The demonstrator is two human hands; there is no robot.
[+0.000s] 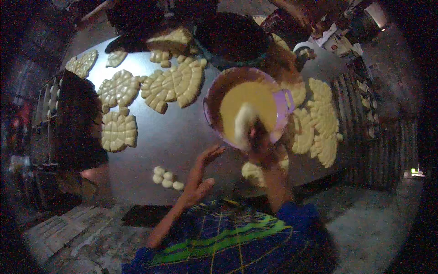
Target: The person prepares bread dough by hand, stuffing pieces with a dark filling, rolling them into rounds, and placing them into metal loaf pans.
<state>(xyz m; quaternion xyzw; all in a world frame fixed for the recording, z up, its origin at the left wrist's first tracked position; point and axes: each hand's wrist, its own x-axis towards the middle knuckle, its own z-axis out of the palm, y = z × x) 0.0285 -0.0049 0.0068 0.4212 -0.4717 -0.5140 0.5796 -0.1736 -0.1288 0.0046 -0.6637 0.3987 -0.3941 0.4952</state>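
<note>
My right hand (261,144) reaches over a purple tub (211,98) of yellowish mixture (235,98). It is blurred by motion, with a pale, elongated lump of dough (245,121) at its fingers, apparently gripped. Nearer to me, my left hand (199,179) hangs above the metal table with nothing in it, its fingers and thumb spread apart. Several small white dough balls (167,178) lie to its left. A pale dough piece (253,173) rests partly hidden beneath my right forearm.
Clusters of joined dough pieces (175,84) lie left of the tub, and more dough (323,118) on the right. A big dark basin (232,40) stands behind the tub. Dark racks (360,105) flank the metal table (155,141). Other people's arms show at the far side.
</note>
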